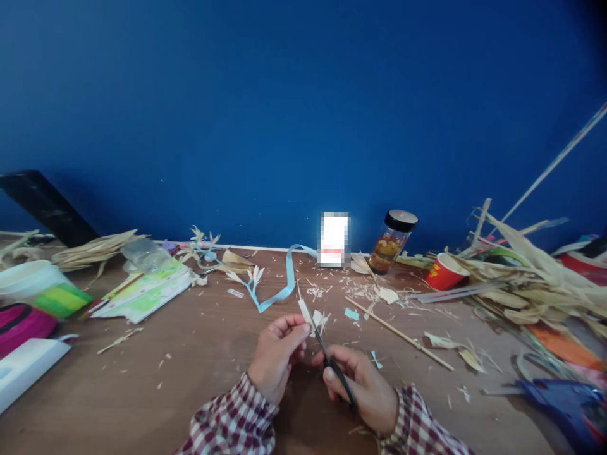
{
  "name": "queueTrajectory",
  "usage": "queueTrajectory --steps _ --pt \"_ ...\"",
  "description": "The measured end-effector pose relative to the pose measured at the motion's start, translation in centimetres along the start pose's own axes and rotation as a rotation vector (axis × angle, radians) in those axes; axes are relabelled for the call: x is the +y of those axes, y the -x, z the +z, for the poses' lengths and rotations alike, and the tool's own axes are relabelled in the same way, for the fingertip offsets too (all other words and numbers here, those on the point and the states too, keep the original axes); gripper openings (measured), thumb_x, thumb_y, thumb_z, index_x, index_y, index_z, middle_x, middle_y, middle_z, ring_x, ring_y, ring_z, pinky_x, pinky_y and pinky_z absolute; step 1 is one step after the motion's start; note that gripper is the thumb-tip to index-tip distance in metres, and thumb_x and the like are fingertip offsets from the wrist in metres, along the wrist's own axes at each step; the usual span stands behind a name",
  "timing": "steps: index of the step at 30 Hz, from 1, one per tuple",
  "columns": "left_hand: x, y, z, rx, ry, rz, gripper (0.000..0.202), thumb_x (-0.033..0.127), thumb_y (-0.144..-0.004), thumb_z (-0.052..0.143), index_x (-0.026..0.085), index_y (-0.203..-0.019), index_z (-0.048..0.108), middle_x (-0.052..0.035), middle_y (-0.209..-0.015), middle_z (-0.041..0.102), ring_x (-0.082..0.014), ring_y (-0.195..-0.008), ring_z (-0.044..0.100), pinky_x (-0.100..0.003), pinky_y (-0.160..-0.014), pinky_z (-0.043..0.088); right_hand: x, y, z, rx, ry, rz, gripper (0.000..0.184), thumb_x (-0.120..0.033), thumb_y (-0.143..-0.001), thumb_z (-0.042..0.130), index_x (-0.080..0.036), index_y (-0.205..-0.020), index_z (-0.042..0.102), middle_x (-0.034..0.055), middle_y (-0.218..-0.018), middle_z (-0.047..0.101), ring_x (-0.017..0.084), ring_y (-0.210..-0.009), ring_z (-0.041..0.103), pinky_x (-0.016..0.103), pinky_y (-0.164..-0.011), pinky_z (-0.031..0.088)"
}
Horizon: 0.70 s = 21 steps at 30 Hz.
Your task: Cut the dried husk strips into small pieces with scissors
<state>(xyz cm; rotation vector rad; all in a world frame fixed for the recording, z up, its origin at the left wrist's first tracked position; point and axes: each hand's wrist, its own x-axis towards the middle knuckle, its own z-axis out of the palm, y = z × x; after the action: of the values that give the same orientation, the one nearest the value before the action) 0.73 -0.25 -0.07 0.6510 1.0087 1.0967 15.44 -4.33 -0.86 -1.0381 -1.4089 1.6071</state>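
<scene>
My left hand (281, 354) pinches a small pale strip of corn husk (304, 309) between thumb and fingers. Black-handled scissors (339, 376) are gripped in my right hand (363, 385), their blades pointing up and left beside the strip. Whether the blades touch the strip I cannot tell. Just beyond my fingers lie pale husk scraps (321, 321). Further off, a small husk flower (252, 281) with a blue-wrapped stem lies joined to a light blue ribbon (284, 291). To the right of the scissors, a thin wooden stick (401, 333) rests on the table.
A tilted jar (391, 243) with a black lid and a red paper cup (446, 272) stand toward the wall. Dried husks (516, 272) and a blue glue gun (564, 401) lie right. Left are a green-and-white cup (45, 287) and painted paper (147, 291).
</scene>
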Motion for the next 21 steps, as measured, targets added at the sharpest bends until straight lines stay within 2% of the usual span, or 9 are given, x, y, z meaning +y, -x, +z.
queueTrajectory --steps 10,21 --pt "-0.13 -0.08 -0.1 -0.002 0.011 -0.001 0.021 0.022 -0.06 0.069 0.013 -0.074 0.057 0.0055 -0.049 0.051 -0.0028 -0.04 0.042 -0.014 -0.04 0.032 0.55 -0.12 -0.21 0.005 0.017 0.008 0.034 -0.044 -0.077 0.052 -0.013 -0.091 0.053 -0.0043 -0.055 0.046 0.007 -0.048 0.04 0.018 -0.045 0.031" --pt "-0.14 -0.05 -0.07 -0.002 0.018 -0.011 0.023 0.024 -0.058 0.07 0.013 -0.073 0.057 0.0059 -0.047 0.05 -0.0028 -0.04 0.042 -0.014 -0.04 0.032 0.03 -0.01 0.02 0.025 0.027 0.021 0.034 -0.044 -0.075 0.054 -0.013 -0.088 0.054 -0.0055 -0.053 0.044 0.006 -0.046 0.038 0.017 -0.044 0.031"
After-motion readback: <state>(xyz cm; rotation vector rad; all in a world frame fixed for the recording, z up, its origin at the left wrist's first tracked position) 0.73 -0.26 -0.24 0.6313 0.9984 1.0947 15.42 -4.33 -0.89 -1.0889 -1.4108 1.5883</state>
